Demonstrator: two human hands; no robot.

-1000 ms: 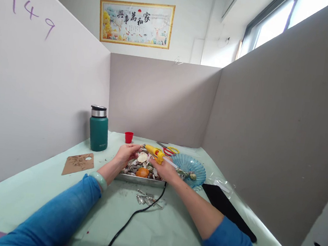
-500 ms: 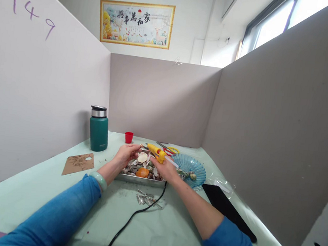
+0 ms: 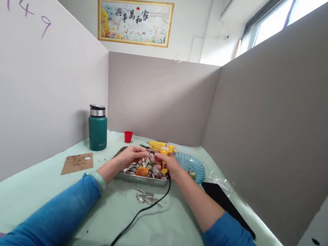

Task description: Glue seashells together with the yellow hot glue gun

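My left hand (image 3: 131, 157) is closed in a pinch above the metal tray (image 3: 142, 180), with something tiny at its fingertips that I cannot make out. Around the yellow glue gun (image 3: 165, 150) my right hand (image 3: 173, 167) is closed; the gun's nozzle points left and its handle hangs down. Its black cord (image 3: 149, 207) runs towards me across the table. The fingertips of both hands are close together over the tray. Shells and small stones fill the tray, among them an orange shell (image 3: 142, 171).
A blue scalloped plate (image 3: 200, 167) with a small plant-like piece (image 3: 192, 174) stands right of the tray. Small metal pieces (image 3: 147, 198) lie in front. To the left are a green bottle (image 3: 97, 132), brown card (image 3: 77, 163) and red cup (image 3: 128, 136). A black board (image 3: 227, 206) lies right.
My right hand has turned the glue gun, so its handle now hangs down and its body lies more level. My left hand has moved slightly right, closer to the right fingertips.
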